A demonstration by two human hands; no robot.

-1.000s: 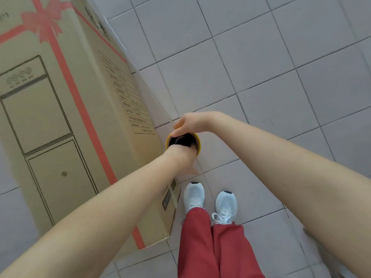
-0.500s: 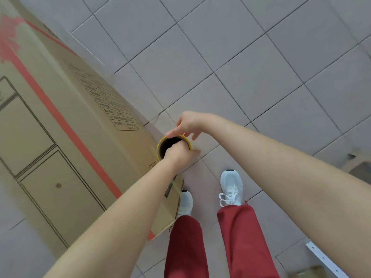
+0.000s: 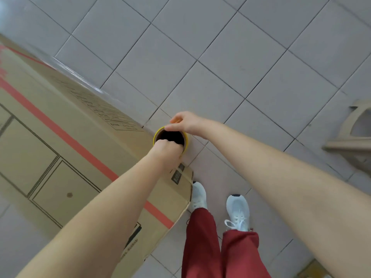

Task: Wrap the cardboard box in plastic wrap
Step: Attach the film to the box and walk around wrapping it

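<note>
A tall cardboard box with a red ribbon print fills the left. A clear film runs along its far side, glinting at the upper edge. At the box's near corner stands the upright plastic wrap roll, a yellow-rimmed tube seen from above. My left hand grips the roll's near rim, fingers curled into the dark core. My right hand pinches the far rim with thumb and fingers. The roll's lower part is hidden under my hands.
Grey floor tiles spread to the right and ahead. My two white shoes and red trousers stand just right of the box corner. A beige cardboard or plastic piece lies at the right edge.
I have walked on around the box corner with the roll held in both hands. The box has slid left and lower in view, and the beige piece has come into sight at right.
</note>
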